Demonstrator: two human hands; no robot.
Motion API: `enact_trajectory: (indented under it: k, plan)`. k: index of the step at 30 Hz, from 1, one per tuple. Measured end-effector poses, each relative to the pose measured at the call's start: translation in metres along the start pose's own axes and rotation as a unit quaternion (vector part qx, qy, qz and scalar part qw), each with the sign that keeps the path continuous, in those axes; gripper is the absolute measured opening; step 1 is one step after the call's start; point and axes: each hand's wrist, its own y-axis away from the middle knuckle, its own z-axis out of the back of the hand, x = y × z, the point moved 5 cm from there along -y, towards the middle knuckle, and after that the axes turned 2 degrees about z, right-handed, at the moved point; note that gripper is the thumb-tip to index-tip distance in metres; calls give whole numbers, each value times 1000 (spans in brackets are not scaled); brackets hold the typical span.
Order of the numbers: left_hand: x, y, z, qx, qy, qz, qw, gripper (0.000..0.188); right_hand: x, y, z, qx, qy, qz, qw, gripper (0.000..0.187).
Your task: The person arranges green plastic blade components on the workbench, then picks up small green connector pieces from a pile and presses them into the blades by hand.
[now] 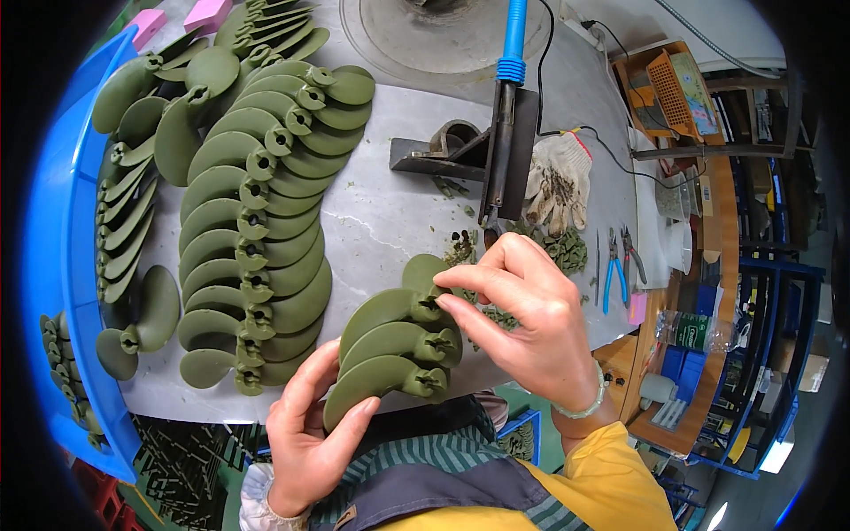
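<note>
My left hand [310,434] is wrapped round the left edge of a short stack of green plastic propellers [376,376], near the table's front edge. Thumb and forefinger of my right hand [531,305] pinch at the hub of the stack's farthest propeller [423,274]; the fingers partly hide that spot. To the left, a long overlapping row of like propellers [212,199] lies with the notched hubs in line. Beyond my right hand stands a hot-iron-like tool with a blue handle [513,49], its dark shaft fixed on a black metal bracket [443,157].
Green plastic scraps [567,252] and a stained work glove [560,177] lie beyond my right hand. Blue-handled pliers [614,276] rest farther right. A blue bin [66,230] edges the left side. Wooden shelving [726,292] with a plastic bottle [695,331] stands at the right.
</note>
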Motion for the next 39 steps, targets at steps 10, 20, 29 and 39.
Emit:
enact_trajectory:
  k: [10,20,29,39]
  plan:
    - [-1,0,1,1,-2,1,1000,61,-1,0,-2,6,6,19,1000,21]
    - [5,13,20,-33,45,51,997,61,-2,24,27,-48,-80,-93,991,13]
    - [10,35,36,-88,130,50,986,61,-14,83,5,25,-291,-206,934,23]
    - [11,50,35,-75,127,42,988,62,-21,99,-19,28,-485,-245,839,27]
